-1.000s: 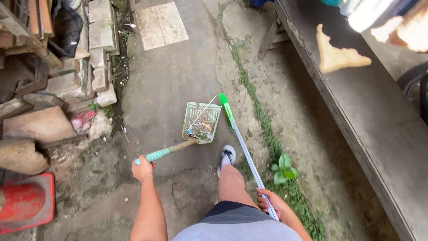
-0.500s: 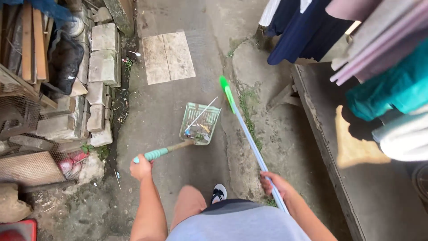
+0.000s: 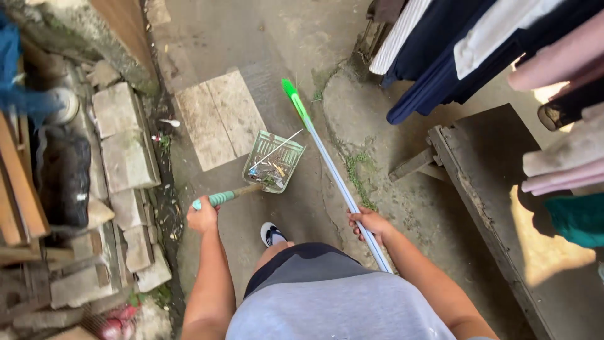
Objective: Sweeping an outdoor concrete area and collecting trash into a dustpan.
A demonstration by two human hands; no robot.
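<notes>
Debris in the mesh dustpan (image 3: 274, 165), centre frame: too small to identify. Pole (image 3: 333, 173) lower end hidden behind the grey shirt (image 3: 327, 305); its green tip shows no head. Hanging clothes (image 3: 478, 50) cut off at upper right edge; blue object (image 3: 16, 75) at upper left blurred.

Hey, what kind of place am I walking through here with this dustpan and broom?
Most likely a narrow outdoor alley or backyard beside a house. Clothes hang to dry on the right, stacked stone blocks and scrap line the left, and weeds grow through cracks in the bare concrete ground.
</notes>
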